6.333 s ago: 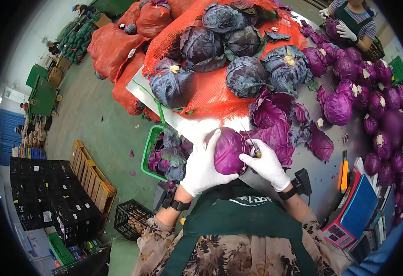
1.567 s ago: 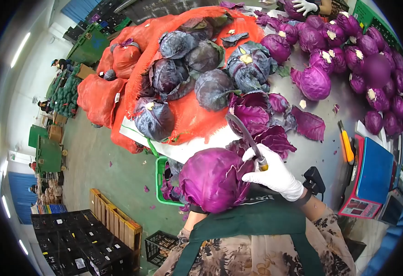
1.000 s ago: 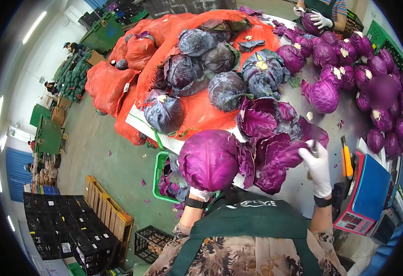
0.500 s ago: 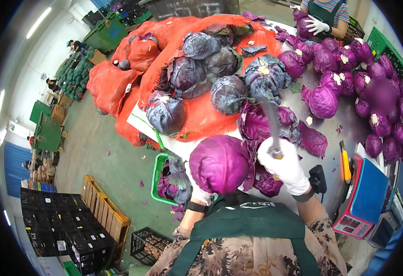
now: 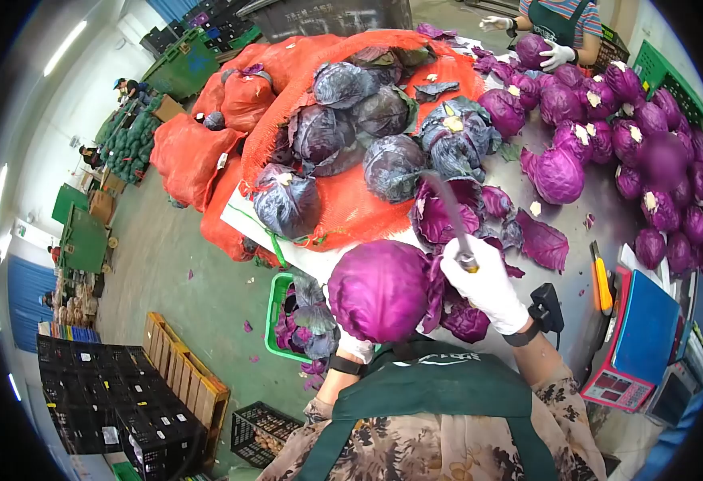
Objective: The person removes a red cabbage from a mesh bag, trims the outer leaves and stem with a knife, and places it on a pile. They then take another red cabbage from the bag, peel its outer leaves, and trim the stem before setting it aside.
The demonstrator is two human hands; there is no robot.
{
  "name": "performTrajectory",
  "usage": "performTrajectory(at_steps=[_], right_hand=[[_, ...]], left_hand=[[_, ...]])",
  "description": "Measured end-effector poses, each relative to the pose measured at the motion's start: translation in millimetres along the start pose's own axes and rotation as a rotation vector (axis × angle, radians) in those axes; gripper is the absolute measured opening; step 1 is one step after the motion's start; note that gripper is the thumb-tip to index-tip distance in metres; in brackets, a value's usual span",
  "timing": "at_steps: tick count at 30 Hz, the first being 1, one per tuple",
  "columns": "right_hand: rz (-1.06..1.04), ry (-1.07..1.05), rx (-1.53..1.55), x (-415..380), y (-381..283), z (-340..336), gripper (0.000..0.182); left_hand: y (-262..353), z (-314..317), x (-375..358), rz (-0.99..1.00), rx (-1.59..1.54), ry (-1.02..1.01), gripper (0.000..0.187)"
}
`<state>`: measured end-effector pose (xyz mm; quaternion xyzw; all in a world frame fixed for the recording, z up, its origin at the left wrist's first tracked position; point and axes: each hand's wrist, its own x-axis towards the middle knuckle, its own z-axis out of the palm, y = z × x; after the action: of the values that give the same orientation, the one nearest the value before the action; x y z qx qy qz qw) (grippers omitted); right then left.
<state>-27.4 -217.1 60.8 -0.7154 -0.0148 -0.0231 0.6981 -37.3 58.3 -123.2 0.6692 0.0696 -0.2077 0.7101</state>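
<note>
A trimmed red cabbage [image 5: 377, 290] sits in my left hand [image 5: 357, 346], gloved in white and mostly hidden beneath and behind it. My right hand [image 5: 488, 284], also in a white glove, is closed round the handle of a knife [image 5: 451, 207]. The blade, smeared by motion, points up and away to the left. Its fingers are right at the cabbage's right side, where a leaf edge stands out. Loose purple leaves [image 5: 542, 240] lie on the metal table beyond the right hand.
Untrimmed cabbages [image 5: 395, 167] lie on an opened red mesh sack [image 5: 351, 210]. Trimmed cabbages are heaped at right, near a yellow cutter [image 5: 601, 280] and scale [image 5: 644, 329]. A green basket [image 5: 273, 321] holds leaves below left. A co-worker [image 5: 560, 28] stands across the table.
My right hand has moved slightly left to the cabbage's side, the knife tilting further left. The cabbage has barely shifted. One of the co-worker's hands has moved away from their cabbage.
</note>
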Motion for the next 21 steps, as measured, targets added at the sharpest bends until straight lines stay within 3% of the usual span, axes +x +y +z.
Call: performTrajectory(at_steps=[1,3,4,5,6,7,8,11,13,15,17,19,20,21], right_hand=[[0.154,-0.032,0.368,-6,-4,-8,0.006],[0.136,0.156,0.774,-19,-17,-24,0.006],[0.095,0.155,0.628,-21,-16,-35,0.008],[0.049,0.149,0.484,-20,-16,-45,0.01],[0.168,0.057,0.27,-16,-21,-51,0.02],[0.02,0.07,-0.069,-11,-5,-45,0.037],[0.053,0.017,-0.058,-14,-4,-40,0.045],[0.01,-0.101,-0.008,-16,-6,-12,0.07],[-0.028,-0.149,-0.118,-10,-24,7,0.075],[-0.256,-0.161,-0.2,3,-10,17,0.082],[-0.299,-0.207,-0.142,7,-11,12,0.072],[0.099,-0.346,-0.027,4,-26,5,0.057],[0.121,-0.292,0.071,2,-25,8,0.039],[0.126,-0.294,0.071,0,-23,8,0.039]], left_hand=[[-2,-3,-4,-0.028,0.199,-0.049,0.067],[-1,-8,-11,-0.079,0.702,-0.177,0.067],[2,-11,-10,-0.093,0.969,-0.251,0.067],[2,-8,-9,-0.091,0.97,-0.242,0.067],[1,-2,-7,-0.096,0.382,-0.189,0.069],[1,1,-7,-0.094,-0.204,-0.131,0.076],[4,0,-7,-0.091,-0.2,-0.129,0.076],[16,-1,-13,0.119,0.535,-0.092,0.074],[13,0,-16,0.074,0.508,-0.068,0.074],[13,3,-16,0.028,0.464,-0.054,0.075],[12,5,-18,0.013,0.452,-0.051,0.076],[12,5,-20,-0.004,0.46,-0.043,0.077],[12,5,-20,-0.011,0.466,-0.04,0.077],[12,5,-20,-0.018,0.471,-0.037,0.078]])
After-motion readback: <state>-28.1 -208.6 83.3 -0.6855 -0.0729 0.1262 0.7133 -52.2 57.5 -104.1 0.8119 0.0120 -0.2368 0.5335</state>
